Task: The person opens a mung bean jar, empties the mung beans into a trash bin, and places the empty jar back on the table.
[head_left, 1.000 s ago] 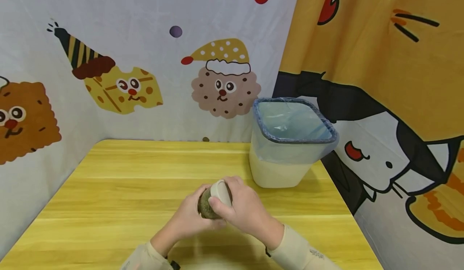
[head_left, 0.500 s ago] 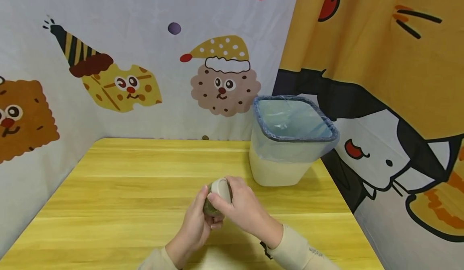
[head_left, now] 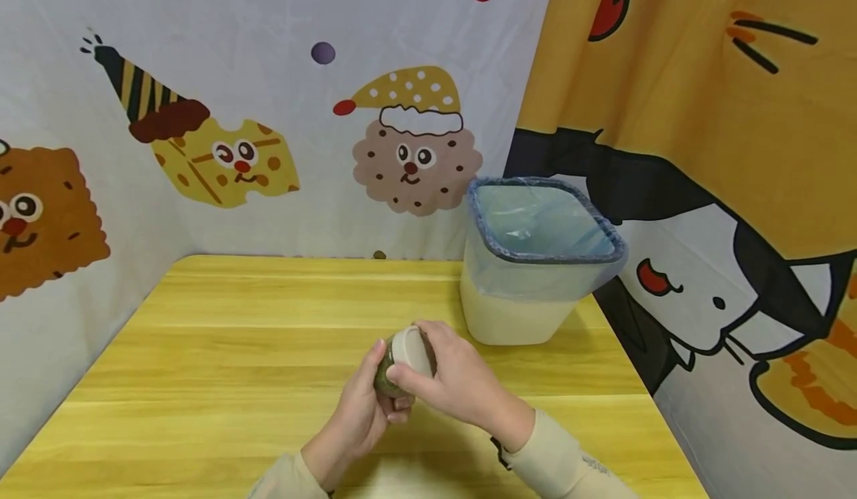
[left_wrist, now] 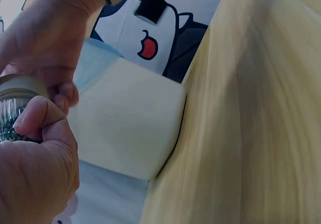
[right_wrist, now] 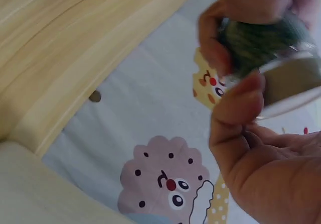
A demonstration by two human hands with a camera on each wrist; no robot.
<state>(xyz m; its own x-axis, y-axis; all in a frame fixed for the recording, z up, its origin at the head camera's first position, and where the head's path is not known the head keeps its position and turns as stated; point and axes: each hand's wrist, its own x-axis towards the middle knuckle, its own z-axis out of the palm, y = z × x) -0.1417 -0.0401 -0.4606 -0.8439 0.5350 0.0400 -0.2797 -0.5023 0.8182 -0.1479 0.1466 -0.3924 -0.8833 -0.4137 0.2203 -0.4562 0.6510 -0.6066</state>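
A small clear jar (head_left: 386,377) with dark green contents is held over the front middle of the table, tilted to the right. Its beige lid (head_left: 410,350) sits on the jar's mouth. My left hand (head_left: 358,413) grips the glass body, thumb along the near side and fingers curled underneath. With thumb and fingers, my right hand (head_left: 462,387) grips the lid from the right. In the left wrist view the ribbed glass (left_wrist: 12,116) shows below the lid (left_wrist: 22,85). The right wrist view has the green contents (right_wrist: 266,43) blurred beside the lid (right_wrist: 293,81).
A whitish bin (head_left: 512,313) lined with a bluish bag stands at the back right of the yellow wood-grain table (head_left: 221,350). Behind the table hangs a cloth (head_left: 254,8) with cartoon prints; an orange cartoon curtain (head_left: 669,97) borders the right side.
My left hand has shifted its grip on the jar, its fingers moving from around the body to underneath. My right hand stays on the lid, and the jar has moved slightly right.
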